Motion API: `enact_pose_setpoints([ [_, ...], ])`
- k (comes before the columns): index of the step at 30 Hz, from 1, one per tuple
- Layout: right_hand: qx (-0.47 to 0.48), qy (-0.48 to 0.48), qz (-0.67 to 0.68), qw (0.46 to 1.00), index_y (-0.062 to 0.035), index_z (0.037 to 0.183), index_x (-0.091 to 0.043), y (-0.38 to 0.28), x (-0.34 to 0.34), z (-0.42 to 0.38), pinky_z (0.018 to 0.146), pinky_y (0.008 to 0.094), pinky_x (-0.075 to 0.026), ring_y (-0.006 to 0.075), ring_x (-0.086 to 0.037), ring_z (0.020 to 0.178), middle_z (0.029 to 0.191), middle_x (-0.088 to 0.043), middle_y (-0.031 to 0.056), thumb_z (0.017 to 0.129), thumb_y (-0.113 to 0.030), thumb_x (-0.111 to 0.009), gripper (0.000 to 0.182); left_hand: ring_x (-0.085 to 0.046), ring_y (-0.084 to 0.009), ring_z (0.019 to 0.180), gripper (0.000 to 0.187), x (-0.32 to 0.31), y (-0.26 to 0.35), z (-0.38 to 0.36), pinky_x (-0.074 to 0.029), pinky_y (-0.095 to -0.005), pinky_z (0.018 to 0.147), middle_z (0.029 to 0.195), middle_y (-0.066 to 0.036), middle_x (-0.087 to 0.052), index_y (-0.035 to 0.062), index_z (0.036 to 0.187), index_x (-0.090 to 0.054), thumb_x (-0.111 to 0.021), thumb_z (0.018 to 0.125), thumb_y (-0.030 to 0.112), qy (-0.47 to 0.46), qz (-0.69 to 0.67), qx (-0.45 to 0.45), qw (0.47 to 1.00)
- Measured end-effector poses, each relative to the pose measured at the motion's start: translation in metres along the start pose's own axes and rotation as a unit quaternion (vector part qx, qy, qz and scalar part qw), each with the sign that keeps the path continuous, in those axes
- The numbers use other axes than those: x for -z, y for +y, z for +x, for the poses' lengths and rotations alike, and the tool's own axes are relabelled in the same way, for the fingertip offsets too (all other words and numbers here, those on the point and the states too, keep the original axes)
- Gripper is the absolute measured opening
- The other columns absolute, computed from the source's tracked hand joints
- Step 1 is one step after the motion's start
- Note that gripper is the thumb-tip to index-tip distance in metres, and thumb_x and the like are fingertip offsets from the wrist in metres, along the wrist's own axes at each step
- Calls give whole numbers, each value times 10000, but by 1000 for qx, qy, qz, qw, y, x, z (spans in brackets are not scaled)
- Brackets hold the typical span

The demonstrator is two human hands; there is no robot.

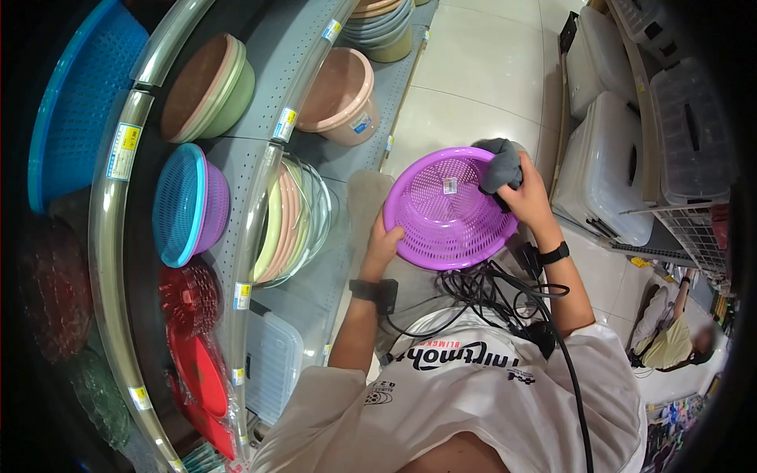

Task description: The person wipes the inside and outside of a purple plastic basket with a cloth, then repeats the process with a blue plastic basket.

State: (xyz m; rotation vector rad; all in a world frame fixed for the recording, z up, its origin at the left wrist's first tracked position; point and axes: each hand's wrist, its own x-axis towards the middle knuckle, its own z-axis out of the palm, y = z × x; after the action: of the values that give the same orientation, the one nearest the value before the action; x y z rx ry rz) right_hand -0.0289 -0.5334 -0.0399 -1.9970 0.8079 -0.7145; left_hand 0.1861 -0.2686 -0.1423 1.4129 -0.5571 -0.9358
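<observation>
A round purple plastic basket (426,236) with a perforated wall and a small label inside is held up in front of my body. My left hand (383,243) grips its rim at the left, thumb over the edge. At the upper right of the rim, my right hand (527,189) is closed on a dark grey cloth (501,166), which touches the basket's rim. Black cables hang just below the basket, across my white shirt.
Shelves at the left hold a blue and purple basket pair (180,206), stacked basins (206,91), a pink bucket (339,98) and red trays (197,359). Clear storage boxes (603,169) line the right side. Another person (670,331) is at the lower right.
</observation>
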Motion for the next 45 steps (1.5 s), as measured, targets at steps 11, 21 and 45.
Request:
enact_pose_setpoints([
  [11, 26, 33, -45, 998, -25, 1167, -624, -15, 13, 1, 843, 417, -539, 362, -677, 941, 1014, -675, 180, 806, -171, -789, 423, -558, -224, 1293, 777, -6, 3, 1, -419, -338, 1129, 1403, -128, -582, -36, 1544, -427, -650, 800, 4, -5, -31, -52, 998],
  [21, 355, -60, -225, 905, -96, 1094, -655, -122, 6, 32, 788, 423, -477, 316, -591, 946, 999, -581, 89, 545, -110, -864, 588, -523, -224, 1351, 717, -5, -14, 6, -395, -370, 1153, 1439, -116, -559, -7, 1535, -413, -711, 883, -7, 15, -127, -19, 992],
  [45, 273, 23, -151, 950, -91, 1003, -651, -79, -12, 31, 766, 425, -462, 311, -578, 882, 938, -582, 77, 642, -122, -801, 392, -412, -152, 1469, 937, 4, 0, 15, -317, -286, 1205, 1640, -78, -412, 17, 1677, -239, -500, 789, -127, -41, -98, 20, 994],
])
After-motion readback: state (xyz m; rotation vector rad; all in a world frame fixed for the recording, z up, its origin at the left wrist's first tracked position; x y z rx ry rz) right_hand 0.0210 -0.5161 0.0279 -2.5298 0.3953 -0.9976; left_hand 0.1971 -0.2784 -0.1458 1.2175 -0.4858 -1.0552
